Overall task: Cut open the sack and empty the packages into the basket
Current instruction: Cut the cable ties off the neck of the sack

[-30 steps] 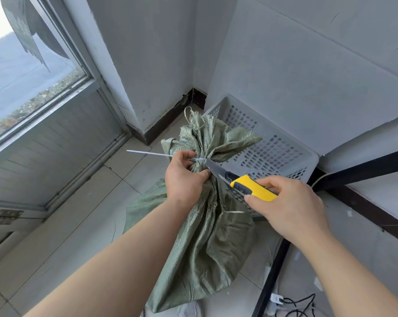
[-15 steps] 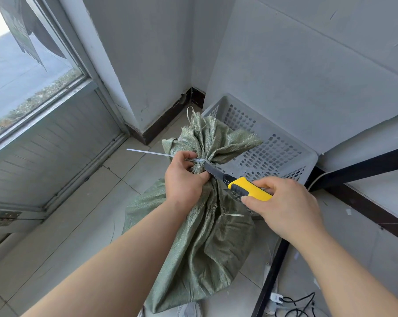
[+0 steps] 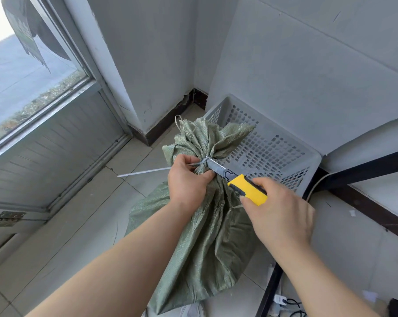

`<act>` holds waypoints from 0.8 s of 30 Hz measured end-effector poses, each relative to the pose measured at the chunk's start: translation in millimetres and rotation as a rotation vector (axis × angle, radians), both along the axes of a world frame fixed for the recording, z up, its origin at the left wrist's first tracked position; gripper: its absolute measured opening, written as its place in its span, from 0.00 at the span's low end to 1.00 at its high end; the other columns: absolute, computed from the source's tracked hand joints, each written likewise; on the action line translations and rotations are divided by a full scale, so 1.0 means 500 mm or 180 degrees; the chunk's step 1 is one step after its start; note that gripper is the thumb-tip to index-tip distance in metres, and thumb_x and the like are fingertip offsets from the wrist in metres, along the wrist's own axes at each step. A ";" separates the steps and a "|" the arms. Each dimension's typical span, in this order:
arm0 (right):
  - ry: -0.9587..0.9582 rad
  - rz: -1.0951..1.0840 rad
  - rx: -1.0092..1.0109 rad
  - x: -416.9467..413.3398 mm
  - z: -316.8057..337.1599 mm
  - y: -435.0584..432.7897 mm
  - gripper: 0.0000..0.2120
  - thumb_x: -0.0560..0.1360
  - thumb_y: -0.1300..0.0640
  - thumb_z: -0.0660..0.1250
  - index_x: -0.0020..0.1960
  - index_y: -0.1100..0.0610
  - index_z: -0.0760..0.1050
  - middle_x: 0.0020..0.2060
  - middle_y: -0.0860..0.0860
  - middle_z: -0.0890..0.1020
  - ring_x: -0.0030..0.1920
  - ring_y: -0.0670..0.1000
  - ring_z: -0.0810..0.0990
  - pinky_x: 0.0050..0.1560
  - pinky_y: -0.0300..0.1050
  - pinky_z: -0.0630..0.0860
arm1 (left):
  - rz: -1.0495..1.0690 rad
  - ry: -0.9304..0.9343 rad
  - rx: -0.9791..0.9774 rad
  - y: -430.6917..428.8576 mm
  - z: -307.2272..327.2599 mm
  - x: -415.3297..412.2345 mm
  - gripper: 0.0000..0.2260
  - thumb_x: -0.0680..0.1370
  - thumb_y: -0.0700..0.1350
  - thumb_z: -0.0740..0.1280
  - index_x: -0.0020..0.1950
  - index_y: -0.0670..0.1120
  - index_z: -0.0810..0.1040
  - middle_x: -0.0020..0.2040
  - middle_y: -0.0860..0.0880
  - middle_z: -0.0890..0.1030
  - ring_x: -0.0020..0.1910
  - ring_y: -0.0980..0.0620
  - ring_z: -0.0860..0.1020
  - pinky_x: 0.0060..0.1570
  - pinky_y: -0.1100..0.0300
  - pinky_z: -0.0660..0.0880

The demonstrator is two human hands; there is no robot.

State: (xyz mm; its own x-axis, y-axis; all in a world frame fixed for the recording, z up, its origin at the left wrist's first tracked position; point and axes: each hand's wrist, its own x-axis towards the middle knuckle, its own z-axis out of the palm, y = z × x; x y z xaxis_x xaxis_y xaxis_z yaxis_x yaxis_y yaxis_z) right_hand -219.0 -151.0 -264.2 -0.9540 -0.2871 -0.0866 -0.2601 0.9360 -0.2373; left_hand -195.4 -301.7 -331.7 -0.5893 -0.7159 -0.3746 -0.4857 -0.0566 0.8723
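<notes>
A green woven sack [image 3: 207,236] stands on the tiled floor, its neck bunched and tied with a white zip tie [image 3: 145,172] whose tail sticks out to the left. My left hand [image 3: 188,179] grips the sack's neck just below the tie. My right hand [image 3: 278,213] holds a yellow utility knife [image 3: 246,188], and its blade tip rests against the tie at the neck. A grey perforated plastic basket [image 3: 271,152] sits behind the sack in the corner; what it holds is not visible.
White walls meet in a corner behind the basket, with a dark skirting [image 3: 168,124]. A window and sliding door [image 3: 44,124] are at the left. A black metal frame [image 3: 362,175] runs at the right, with cables and a plug [image 3: 282,303] on the floor below.
The knife blade has slid further in towards the tie at the sack's neck. My left hand keeps its grip on the neck.
</notes>
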 end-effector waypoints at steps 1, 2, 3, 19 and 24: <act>0.0083 0.0042 0.0021 0.002 -0.001 -0.004 0.18 0.71 0.43 0.68 0.60 0.43 0.74 0.52 0.43 0.82 0.52 0.52 0.80 0.43 0.43 0.67 | 0.0026 -0.0027 -0.0020 -0.002 0.000 -0.001 0.16 0.67 0.42 0.78 0.47 0.48 0.73 0.41 0.54 0.75 0.43 0.51 0.75 0.44 0.54 0.76; 0.0162 0.0055 0.0034 0.003 -0.002 -0.008 0.18 0.71 0.44 0.68 0.60 0.43 0.74 0.52 0.43 0.82 0.51 0.51 0.80 0.42 0.42 0.64 | 0.0056 -0.0062 -0.0030 -0.005 0.001 -0.002 0.16 0.67 0.43 0.78 0.46 0.48 0.72 0.40 0.53 0.75 0.40 0.51 0.75 0.42 0.54 0.75; 0.0250 0.0047 0.0044 0.004 -0.005 -0.014 0.18 0.71 0.44 0.69 0.60 0.43 0.75 0.51 0.43 0.82 0.51 0.51 0.80 0.41 0.42 0.62 | 0.0083 -0.0097 -0.0027 -0.007 0.002 -0.003 0.16 0.67 0.43 0.78 0.44 0.48 0.72 0.39 0.53 0.75 0.37 0.52 0.74 0.39 0.55 0.74; 0.0215 0.0319 0.0018 -0.008 -0.008 -0.001 0.19 0.73 0.43 0.66 0.63 0.42 0.72 0.56 0.41 0.80 0.54 0.50 0.79 0.48 0.44 0.69 | -0.0906 0.0209 0.0476 -0.053 0.031 0.016 0.16 0.76 0.34 0.63 0.56 0.54 0.75 0.37 0.45 0.70 0.27 0.49 0.64 0.26 0.59 0.62; 0.0542 0.0352 -0.0052 -0.003 -0.029 0.010 0.17 0.67 0.48 0.75 0.55 0.47 0.79 0.46 0.45 0.84 0.45 0.54 0.82 0.42 0.45 0.72 | -0.0880 0.0054 0.0812 -0.064 0.027 0.010 0.18 0.75 0.33 0.65 0.57 0.54 0.77 0.29 0.51 0.71 0.24 0.55 0.65 0.28 0.63 0.64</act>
State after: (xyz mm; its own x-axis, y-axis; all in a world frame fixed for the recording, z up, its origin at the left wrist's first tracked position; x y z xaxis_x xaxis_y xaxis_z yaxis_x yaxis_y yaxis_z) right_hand -220.5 -146.0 -278.9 -0.9171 -0.3908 0.0789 -0.3986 0.8959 -0.1960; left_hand -190.3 -333.5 -318.3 -0.7550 -0.4137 -0.5088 -0.4986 -0.1418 0.8552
